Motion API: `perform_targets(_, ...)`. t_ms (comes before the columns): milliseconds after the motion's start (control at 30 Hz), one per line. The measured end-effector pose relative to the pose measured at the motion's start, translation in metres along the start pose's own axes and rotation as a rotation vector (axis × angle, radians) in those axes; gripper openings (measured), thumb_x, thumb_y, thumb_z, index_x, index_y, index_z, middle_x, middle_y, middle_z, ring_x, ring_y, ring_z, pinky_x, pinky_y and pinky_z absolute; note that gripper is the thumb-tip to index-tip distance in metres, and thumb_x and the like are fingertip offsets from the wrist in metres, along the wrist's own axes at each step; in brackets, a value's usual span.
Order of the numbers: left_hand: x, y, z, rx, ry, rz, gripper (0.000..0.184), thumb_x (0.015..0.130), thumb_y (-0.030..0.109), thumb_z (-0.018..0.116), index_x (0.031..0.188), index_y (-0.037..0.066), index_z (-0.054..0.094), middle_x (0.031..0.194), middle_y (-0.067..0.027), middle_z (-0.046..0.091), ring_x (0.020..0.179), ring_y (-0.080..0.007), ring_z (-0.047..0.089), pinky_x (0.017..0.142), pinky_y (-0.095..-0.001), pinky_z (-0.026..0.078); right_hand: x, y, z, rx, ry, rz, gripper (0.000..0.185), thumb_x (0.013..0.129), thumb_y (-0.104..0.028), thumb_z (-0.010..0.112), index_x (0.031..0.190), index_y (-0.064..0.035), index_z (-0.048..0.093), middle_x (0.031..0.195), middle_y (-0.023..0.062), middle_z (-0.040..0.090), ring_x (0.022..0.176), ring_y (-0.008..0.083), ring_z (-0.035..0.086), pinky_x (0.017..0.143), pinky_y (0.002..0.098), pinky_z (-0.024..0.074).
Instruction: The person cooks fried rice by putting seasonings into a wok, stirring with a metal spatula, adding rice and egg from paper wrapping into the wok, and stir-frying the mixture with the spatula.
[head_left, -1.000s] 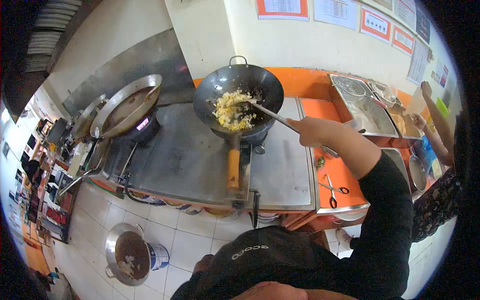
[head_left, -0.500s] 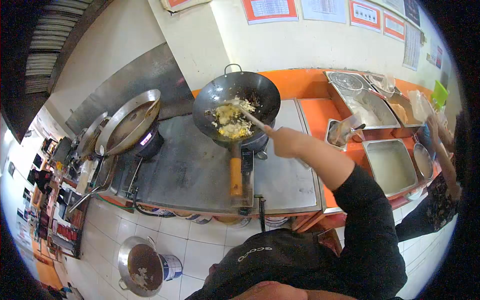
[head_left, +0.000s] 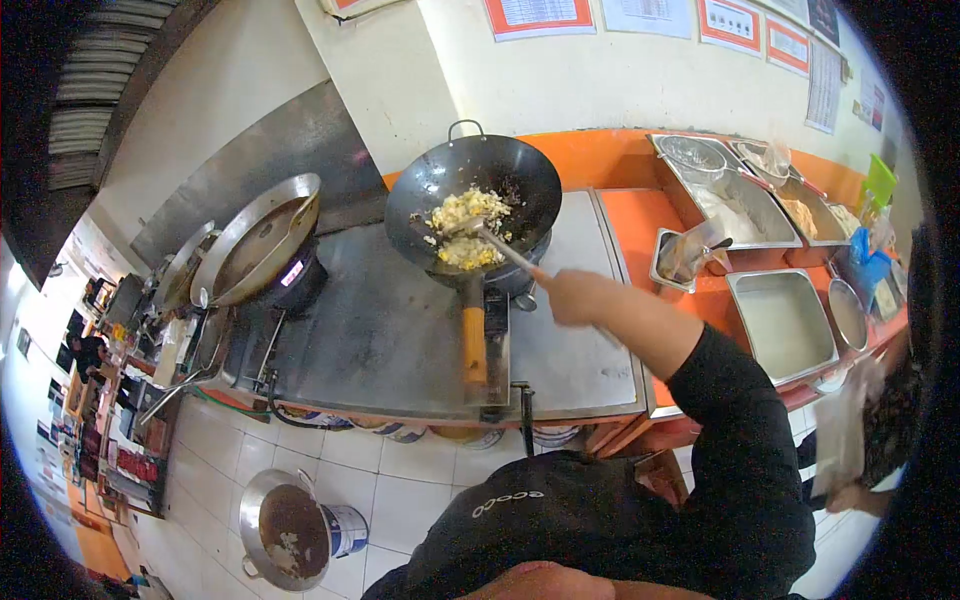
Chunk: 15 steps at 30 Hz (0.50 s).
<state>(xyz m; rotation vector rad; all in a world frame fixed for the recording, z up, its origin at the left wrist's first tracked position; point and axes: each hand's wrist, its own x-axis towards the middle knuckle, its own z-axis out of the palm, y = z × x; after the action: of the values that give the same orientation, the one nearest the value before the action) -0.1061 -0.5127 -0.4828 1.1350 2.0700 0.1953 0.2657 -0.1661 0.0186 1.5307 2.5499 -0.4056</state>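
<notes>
My right hand (head_left: 580,298) is closed round the handle of a long metal spatula (head_left: 508,252). The spatula's head rests among crumbly yellow and white food (head_left: 470,215) in a dark wok (head_left: 420,195). The wok sits on a burner, its wooden handle (head_left: 474,345) pointing toward me. That handle is not held by any hand. My left hand does not show in this view.
Two large pans (head_left: 235,250) stand at the left of the steel counter (head_left: 350,310). On the right are metal trays (head_left: 785,325) and a scoop container. A metal bowl (head_left: 262,520) is low on the left. A co-worker's hand (head_left: 860,500) holds a clear bag at far right.
Compared with the earlier frames, my right hand has moved left and down, and the food is shifted about in the wok. The co-worker's hand has moved down from the trays.
</notes>
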Motion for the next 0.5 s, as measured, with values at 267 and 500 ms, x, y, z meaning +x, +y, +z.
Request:
perform_targets(267, 0.002, -0.003, -0.008, 0.025, -0.007, 0.009, 0.031, 0.077, 0.036, 0.05, 0.084, 0.007, 0.059, 0.084, -0.0141, 0.06, 0.085, -0.0274, 0.057, 0.07, -0.0366, 0.046, 0.01, -0.004, 0.008, -0.035, 0.002, -0.042, 0.063, 0.069, -0.007, 0.044, 0.128, -0.0031, 0.023, 0.086, 0.0225, 0.057, 0.08, 0.0342, 0.057, 0.067, 0.0412, 0.0456)
perform_targets(500, 0.015, -0.001, -0.001, 0.025, -0.013, 0.024, 0.031, 0.077, 0.035, 0.05, 0.084, 0.007, 0.059, 0.085, -0.0142, 0.06, 0.086, -0.0277, 0.057, 0.071, -0.0369, 0.046, -0.046, -0.009, -0.042, 0.001, -0.02, 0.016, 0.07, 0.066, -0.005, 0.042, 0.132, -0.0071, 0.017, 0.087, 0.0258, 0.055, 0.078, 0.0366, 0.057, 0.069, 0.0421, 0.0445)
